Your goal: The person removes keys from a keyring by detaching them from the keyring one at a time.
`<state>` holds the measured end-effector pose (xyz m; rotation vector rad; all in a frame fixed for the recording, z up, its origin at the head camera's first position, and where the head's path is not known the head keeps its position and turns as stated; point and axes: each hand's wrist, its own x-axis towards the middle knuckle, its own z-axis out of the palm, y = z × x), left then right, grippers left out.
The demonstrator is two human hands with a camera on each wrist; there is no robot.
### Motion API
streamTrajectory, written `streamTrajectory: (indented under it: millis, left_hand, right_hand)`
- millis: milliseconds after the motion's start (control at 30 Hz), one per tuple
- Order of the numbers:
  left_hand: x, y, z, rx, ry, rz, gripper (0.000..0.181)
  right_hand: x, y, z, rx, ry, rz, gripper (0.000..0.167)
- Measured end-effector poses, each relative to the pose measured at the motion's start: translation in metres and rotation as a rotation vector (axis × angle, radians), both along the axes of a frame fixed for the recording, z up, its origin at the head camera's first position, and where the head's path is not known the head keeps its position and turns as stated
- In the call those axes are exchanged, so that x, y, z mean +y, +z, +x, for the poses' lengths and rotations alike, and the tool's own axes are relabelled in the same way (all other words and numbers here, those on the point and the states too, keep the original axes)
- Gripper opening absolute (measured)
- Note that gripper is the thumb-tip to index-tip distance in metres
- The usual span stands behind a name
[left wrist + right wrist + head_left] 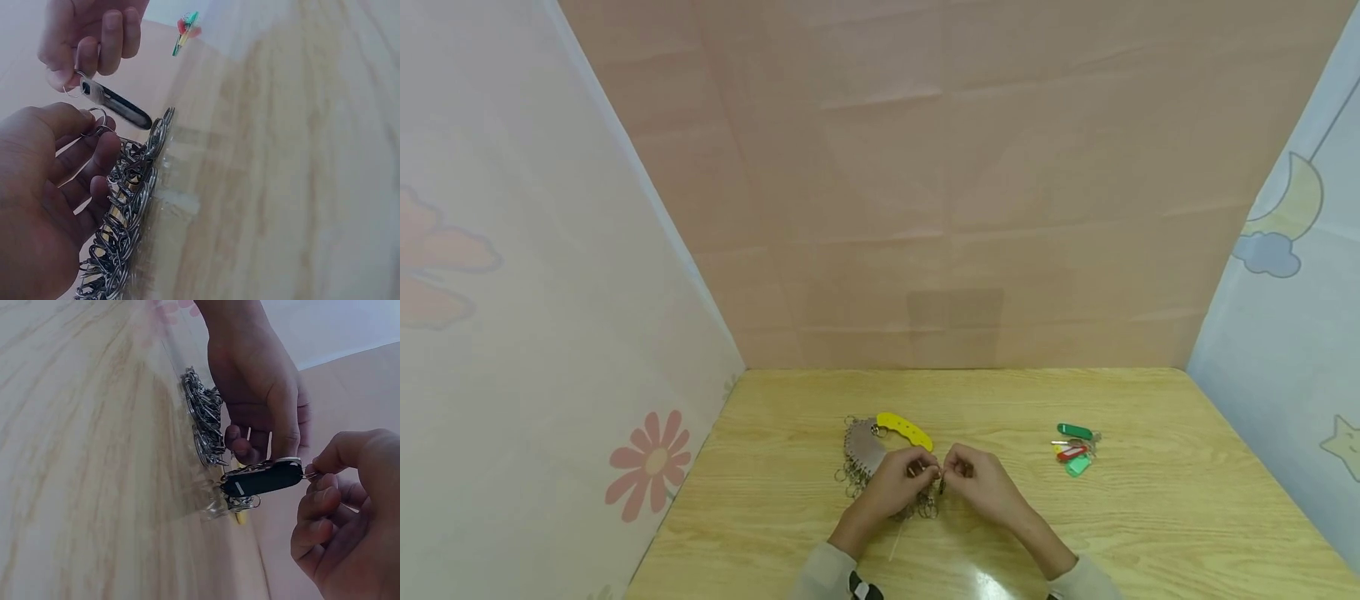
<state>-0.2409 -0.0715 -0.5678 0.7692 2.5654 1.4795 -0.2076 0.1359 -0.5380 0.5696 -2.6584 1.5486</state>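
Note:
My left hand (895, 483) pinches a small metal split ring (102, 116) between thumb and forefinger, as the left wrist view shows. My right hand (988, 485) pinches the thin wire ring of a black key tag (265, 480). The tag hangs between the two hands, its ring apart from the left hand's ring in the left wrist view. Below the left hand lies a curved grey key holder (862, 446) with a yellow handle (906, 429). Many split rings (134, 215) line its edge. My left hand covers part of it.
A small pile of key tags lies to the right on the wooden table (1150, 517): a dark green tag (1075, 431), a red tag (1072, 453) and a light green tag (1078, 466). Cloth-like walls stand at the back and both sides.

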Motion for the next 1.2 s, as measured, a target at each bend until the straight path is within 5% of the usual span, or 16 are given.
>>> streamTrajectory:
  millis: [633, 1200]
  left_hand:
    - [-0.001, 0.004, 0.003, -0.018, -0.007, 0.012, 0.016]
    - [-0.004, -0.001, 0.002, 0.101, -0.027, 0.029, 0.010]
  right_hand:
    - [0.012, 0.016, -0.002, -0.001, -0.019, 0.037, 0.010]
    - [0.025, 0.028, 0.000, -0.011, -0.056, 0.073, 0.007]
